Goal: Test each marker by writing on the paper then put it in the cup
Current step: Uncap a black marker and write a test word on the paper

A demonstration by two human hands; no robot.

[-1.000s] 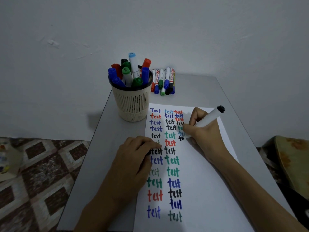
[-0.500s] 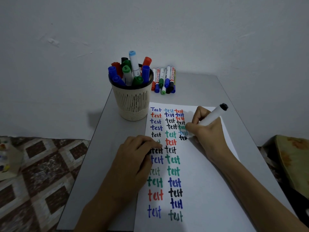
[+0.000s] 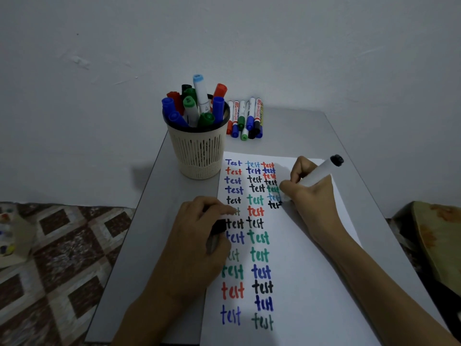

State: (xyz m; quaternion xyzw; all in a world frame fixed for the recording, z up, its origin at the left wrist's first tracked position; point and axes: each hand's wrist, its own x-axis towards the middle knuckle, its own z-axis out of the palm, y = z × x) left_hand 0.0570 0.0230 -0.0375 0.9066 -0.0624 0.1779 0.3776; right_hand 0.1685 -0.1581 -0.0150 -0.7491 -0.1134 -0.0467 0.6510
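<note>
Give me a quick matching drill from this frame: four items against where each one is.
Items:
1. black marker
2. cup
3. loose markers
4. black cap

Places:
A. lying at the table's far edge
B. in the left hand
C. left of the paper's top corner
D. in the right hand, tip on the paper

Pairs: 1-D, 2-C, 3-A, 4-B

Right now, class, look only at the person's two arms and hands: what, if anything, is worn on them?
Nothing shows on either. The left hand and right hand are bare, with no gloves, rings, watch or bracelet visible. Both forearms are uncovered to the bottom edge of the picture, so no sleeves appear.
</note>
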